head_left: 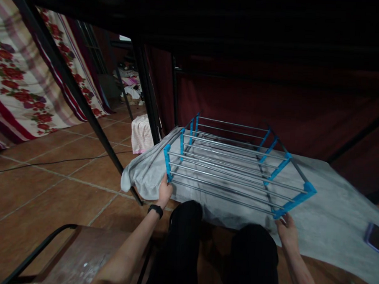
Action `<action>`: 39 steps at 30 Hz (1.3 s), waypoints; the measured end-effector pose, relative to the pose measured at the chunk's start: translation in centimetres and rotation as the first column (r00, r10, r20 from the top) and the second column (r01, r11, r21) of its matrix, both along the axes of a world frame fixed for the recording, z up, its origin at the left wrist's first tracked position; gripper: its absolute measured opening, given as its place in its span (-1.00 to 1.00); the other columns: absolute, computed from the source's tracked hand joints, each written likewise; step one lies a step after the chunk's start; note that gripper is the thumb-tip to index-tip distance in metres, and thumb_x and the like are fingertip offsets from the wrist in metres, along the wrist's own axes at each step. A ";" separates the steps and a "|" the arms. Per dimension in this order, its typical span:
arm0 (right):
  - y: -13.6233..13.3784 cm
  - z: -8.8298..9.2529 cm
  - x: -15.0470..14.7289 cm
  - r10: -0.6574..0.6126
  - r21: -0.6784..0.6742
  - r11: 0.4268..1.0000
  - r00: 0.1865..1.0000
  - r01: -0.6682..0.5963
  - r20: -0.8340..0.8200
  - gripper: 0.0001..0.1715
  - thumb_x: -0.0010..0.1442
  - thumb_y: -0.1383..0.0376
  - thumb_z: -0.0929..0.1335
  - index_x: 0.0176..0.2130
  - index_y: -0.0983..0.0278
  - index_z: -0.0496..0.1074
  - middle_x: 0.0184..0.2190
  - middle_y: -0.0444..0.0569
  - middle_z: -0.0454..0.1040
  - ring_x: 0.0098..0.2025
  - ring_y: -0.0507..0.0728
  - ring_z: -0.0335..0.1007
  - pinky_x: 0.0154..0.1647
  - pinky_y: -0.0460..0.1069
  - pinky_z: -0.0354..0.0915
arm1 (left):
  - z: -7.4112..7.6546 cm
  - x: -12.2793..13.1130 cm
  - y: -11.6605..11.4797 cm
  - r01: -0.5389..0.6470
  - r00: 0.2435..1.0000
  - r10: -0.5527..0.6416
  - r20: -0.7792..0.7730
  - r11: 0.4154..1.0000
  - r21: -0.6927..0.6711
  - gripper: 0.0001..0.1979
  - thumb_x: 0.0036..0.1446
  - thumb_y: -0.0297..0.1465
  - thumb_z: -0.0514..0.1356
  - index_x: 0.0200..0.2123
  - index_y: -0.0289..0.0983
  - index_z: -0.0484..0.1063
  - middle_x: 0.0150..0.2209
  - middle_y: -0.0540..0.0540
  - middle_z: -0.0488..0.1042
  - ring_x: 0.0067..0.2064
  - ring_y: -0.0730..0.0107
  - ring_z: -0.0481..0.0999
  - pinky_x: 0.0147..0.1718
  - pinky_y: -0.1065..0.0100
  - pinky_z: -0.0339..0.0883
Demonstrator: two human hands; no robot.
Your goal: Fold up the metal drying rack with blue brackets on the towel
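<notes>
A metal rack (226,162) with thin silver bars and blue plastic end pieces stands over a grey cloth (318,214) on a low surface. My left hand (165,191), with a dark band on the wrist, grips the rack's near left corner by its blue piece. At the near right corner, my right hand (287,232) holds the lower blue piece from below, its fingers partly hidden. Whether the rack's far side rests on the cloth I cannot tell.
A phone (376,238) lies on the cloth at the right edge. Dark metal posts (84,106) and a low overhead frame surround the surface. A brown chair (87,254) is at lower left. Floral curtains (19,76) hang left, and a black cable (57,159) crosses the tiled floor.
</notes>
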State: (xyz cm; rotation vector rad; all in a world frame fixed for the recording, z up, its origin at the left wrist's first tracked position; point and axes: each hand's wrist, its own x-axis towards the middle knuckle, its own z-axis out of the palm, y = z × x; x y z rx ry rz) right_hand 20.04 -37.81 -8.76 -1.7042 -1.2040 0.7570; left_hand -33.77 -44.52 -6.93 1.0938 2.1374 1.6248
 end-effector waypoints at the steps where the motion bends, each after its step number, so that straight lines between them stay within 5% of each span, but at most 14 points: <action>1: 0.0 -0.1 0.0 -0.005 0.004 1.000 1.000 0.005 -0.010 -0.06 -0.06 0.05 0.32 0.27 0.30 0.18 0.16 0.19 0.36 0.10 0.33 0.38 0.08 0.16 0.29 | -0.1 -0.2 -0.1 0.005 1.000 -0.005 0.023 1.000 0.004 -0.30 -0.11 -0.65 0.01 0.19 -0.36 0.33 0.18 -0.24 0.40 0.24 0.11 0.33 0.26 0.11 0.14; 7: 0.0 -0.3 -0.1 -0.007 0.006 1.000 1.000 0.008 -0.026 -0.03 -0.10 0.07 0.33 0.27 0.26 0.17 0.15 0.19 0.36 0.07 0.31 0.39 0.02 0.15 0.32 | -1.2 -0.9 -0.3 0.081 0.994 -0.084 0.073 0.996 0.041 -0.35 -0.18 -0.67 0.03 0.05 -0.34 0.44 0.03 -0.20 0.52 0.14 0.14 0.45 0.21 0.10 0.23; 14: -1.3 -2.0 1.3 -0.018 -0.045 0.999 0.999 0.016 -0.032 -0.08 -0.13 0.05 0.34 0.19 0.32 0.28 0.10 0.20 0.41 0.06 0.33 0.41 0.04 0.17 0.34 | -2.6 -0.4 -1.7 0.006 0.989 -0.002 0.146 1.000 -0.027 -0.43 -0.10 -0.64 0.08 0.05 -0.37 0.43 -0.02 -0.28 0.53 0.07 0.07 0.49 0.14 0.01 0.30; 20: -3.7 -2.0 0.6 0.064 0.045 0.997 0.993 -0.069 0.096 -0.34 -0.03 0.10 0.28 0.01 0.37 0.46 -0.03 0.19 0.52 0.05 0.33 0.43 0.15 0.22 0.26 | -4.0 0.4 -4.9 -0.050 0.999 0.049 -0.017 0.998 -0.028 -0.51 0.01 -0.57 0.10 0.05 -0.34 0.43 0.06 -0.30 0.47 0.13 0.07 0.44 0.17 0.01 0.27; 24: -5.1 1.0 -6.0 0.261 0.183 0.937 0.945 -0.297 0.199 -0.46 0.12 0.19 0.21 0.02 0.31 0.46 -0.01 0.15 0.52 0.00 0.26 0.46 0.11 0.20 0.31 | -3.0 -0.5 -3.5 -0.073 0.993 0.069 -0.092 0.997 -0.032 -0.48 0.04 -0.53 0.08 0.12 -0.36 0.37 0.09 -0.32 0.43 0.15 0.04 0.41 0.17 0.01 0.26; 27: -5.9 2.8 -13.0 0.518 0.213 0.782 0.801 -0.586 0.300 -0.50 0.16 0.34 0.17 0.03 0.24 0.45 0.01 0.07 0.51 0.05 0.20 0.44 0.16 0.15 0.29 | -2.2 -0.9 -1.4 -0.028 0.991 0.023 -0.130 0.999 -0.040 -0.46 0.05 -0.53 0.07 0.15 -0.36 0.33 0.06 -0.29 0.46 0.11 0.07 0.43 0.14 0.05 0.28; 30: -5.8 3.3 -19.9 0.640 0.197 0.644 0.662 -0.739 0.390 -0.42 0.15 0.47 0.15 0.06 0.19 0.44 0.03 0.00 0.49 0.09 0.14 0.39 0.19 0.11 0.28 | -2.1 -1.3 -0.1 0.034 0.988 -0.043 -0.146 0.997 -0.064 -0.50 0.05 -0.51 0.07 0.10 -0.33 0.37 -0.05 -0.22 0.51 0.02 0.12 0.48 0.08 0.11 0.33; 39: -2.3 5.1 -36.0 0.696 -0.113 0.517 0.340 -0.849 0.632 -0.41 0.26 0.49 0.14 0.25 0.31 0.23 0.26 0.10 0.27 0.26 0.16 0.15 0.27 0.08 0.12 | -2.9 -3.2 0.2 0.079 0.970 -0.113 -0.216 0.984 -0.157 -0.73 0.03 -0.44 0.16 -0.14 -0.29 0.45 -0.23 -0.15 0.50 -0.18 0.23 0.47 -0.08 0.19 0.36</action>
